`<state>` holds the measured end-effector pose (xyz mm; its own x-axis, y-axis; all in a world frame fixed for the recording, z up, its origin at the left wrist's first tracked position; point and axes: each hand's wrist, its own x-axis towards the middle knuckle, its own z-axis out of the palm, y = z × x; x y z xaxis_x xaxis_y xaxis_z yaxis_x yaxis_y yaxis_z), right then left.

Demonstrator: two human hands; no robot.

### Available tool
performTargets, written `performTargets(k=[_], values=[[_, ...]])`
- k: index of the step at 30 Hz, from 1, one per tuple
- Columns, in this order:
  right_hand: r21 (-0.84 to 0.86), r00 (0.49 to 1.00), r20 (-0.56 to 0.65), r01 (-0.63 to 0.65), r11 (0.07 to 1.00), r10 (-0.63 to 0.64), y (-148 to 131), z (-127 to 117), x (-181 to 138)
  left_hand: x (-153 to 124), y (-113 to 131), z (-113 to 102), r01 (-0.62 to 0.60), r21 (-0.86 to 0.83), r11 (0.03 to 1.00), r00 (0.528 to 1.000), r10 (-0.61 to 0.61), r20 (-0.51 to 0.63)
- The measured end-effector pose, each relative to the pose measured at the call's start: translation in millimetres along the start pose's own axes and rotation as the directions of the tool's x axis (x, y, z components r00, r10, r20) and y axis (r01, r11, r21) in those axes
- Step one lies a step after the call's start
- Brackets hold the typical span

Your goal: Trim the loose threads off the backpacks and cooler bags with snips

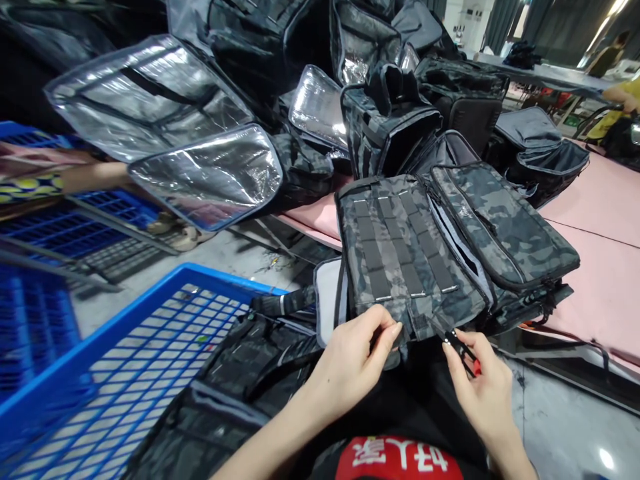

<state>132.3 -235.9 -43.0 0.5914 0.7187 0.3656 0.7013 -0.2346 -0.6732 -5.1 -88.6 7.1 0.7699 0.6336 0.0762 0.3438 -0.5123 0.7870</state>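
Observation:
A dark camouflage bag (405, 247) with rows of webbing straps lies in front of me, its zipped front section (505, 227) folded to the right. My left hand (357, 353) pinches the near lower edge of this bag between thumb and fingers. In my right hand (483, 380) is a small pair of thread snips (461, 353), black with a bit of red, the tips pointing at the bag's near edge. The snips' tips are close to the fabric; whether they touch it I cannot tell.
Several camouflage bags with silver linings (210, 173) are piled behind. A blue plastic crate (165, 320) stands at the left, another bag (235, 373) beside it. The pink tabletop (600, 267) extends right. Another person's arm (95, 178) reaches in from the left.

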Motion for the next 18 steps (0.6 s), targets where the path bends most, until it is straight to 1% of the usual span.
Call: performTargets(k=[3,5,7,9,10,12,15,18], values=[[-0.006,1.0,0.004,0.005,1.0,-0.005,-1.3,-1.0,0.4,2.2,2.8,0.1,0.048,-0.043,0.998,0.998,-0.046,0.043],[0.004,1.0,0.004,-0.011,1.0,0.011,-1.9,-0.6,0.8,5.2,4.9,3.7,0.023,-0.018,1.0,0.999,-0.023,0.024],[0.015,1.0,0.003,-0.026,1.0,0.026,-1.8,0.4,0.9,9.4,6.5,10.5,-0.04,0.072,0.997,0.998,0.043,-0.047],[0.027,0.999,0.0,-0.034,0.999,0.034,-1.1,1.6,0.9,14.0,7.3,18.4,-0.083,0.209,0.975,0.988,0.108,-0.113],[0.034,0.999,-0.001,-0.038,0.999,0.038,-0.5,2.1,1.0,16.1,7.4,21.5,-0.088,0.279,0.956,0.984,0.127,-0.124],[0.057,0.999,-0.008,-0.05,0.997,0.05,0.8,3.1,1.7,19.6,7.8,24.0,-0.092,0.39,0.916,0.984,0.143,-0.104],[0.108,0.994,-0.034,-0.098,0.989,0.102,1.7,4.3,5.0,25.0,9.7,16.8,-0.162,0.449,0.879,0.976,0.21,-0.058],[0.143,0.981,-0.056,-0.176,0.974,0.185,0.4,5.3,10.0,36.4,12.9,4.3,-0.245,0.473,0.847,0.947,0.313,-0.07]])
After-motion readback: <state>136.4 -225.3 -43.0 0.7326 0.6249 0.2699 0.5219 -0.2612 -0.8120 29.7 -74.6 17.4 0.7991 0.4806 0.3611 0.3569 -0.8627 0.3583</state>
